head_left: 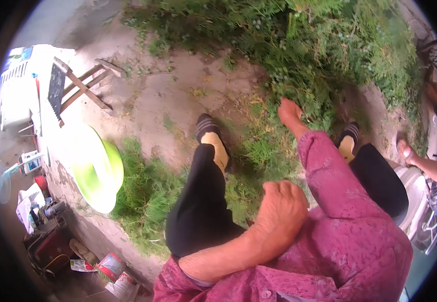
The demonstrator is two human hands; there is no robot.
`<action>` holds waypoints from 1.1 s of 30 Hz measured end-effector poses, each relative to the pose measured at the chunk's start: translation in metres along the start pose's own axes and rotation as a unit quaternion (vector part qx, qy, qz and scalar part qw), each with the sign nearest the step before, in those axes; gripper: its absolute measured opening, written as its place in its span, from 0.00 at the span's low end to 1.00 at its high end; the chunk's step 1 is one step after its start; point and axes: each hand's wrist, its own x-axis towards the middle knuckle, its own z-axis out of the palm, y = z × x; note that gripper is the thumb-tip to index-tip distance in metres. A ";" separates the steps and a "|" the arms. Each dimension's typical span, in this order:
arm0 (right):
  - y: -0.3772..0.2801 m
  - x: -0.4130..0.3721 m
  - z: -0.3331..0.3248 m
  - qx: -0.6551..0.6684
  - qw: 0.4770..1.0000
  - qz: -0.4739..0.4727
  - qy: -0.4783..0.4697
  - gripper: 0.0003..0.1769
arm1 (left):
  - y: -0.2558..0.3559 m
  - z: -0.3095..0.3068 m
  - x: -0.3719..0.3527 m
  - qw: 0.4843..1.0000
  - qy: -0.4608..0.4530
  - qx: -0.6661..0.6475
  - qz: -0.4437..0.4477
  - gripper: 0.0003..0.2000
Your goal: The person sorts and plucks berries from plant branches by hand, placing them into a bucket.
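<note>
My right hand (290, 112) reaches forward to the edge of a large pile of cut evergreen branches (324, 55). Its fingers are closed against a leafy branch (316, 108) at the near side of the pile. Closer to my body, my left hand (282, 205) is bent inward in front of my chest with its fingers curled. Whatever may lie inside that fist is hidden. Loose green sprigs (264, 151) cover the ground between my feet, below the right hand. A lime-green basin (110, 166) stands to my left, beside a heap of stripped foliage (150, 199).
A wooden folding stool (85, 88) lies at the upper left. Buckets (112, 266) and a dark bag (52, 246) are at the lower left. Another person's leg (432, 168) shows at the right edge, near a white plastic seat (412, 194).
</note>
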 end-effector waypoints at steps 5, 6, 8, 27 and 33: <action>-0.005 -0.033 -0.040 -0.067 0.987 -0.147 0.010 0.17 | 0.001 -0.001 -0.003 1.000 0.016 0.025 0.011 0.11; -0.006 -0.034 -0.044 -0.086 0.983 -0.163 0.000 0.16 | 0.001 -0.001 -0.003 0.999 0.019 0.028 0.008 0.11; -0.012 -0.032 -0.049 -0.093 0.981 -0.170 -0.001 0.14 | 0.000 -0.001 -0.004 0.999 0.028 0.041 0.004 0.11; 0.056 -0.134 -0.123 0.686 0.664 0.013 -0.298 0.10 | -0.015 -0.026 -0.007 0.991 0.125 0.025 -0.034 0.08; 0.053 -0.183 -0.231 0.691 0.654 -0.042 -0.306 0.06 | -0.021 -0.047 -0.003 0.975 0.209 -0.015 -0.080 0.10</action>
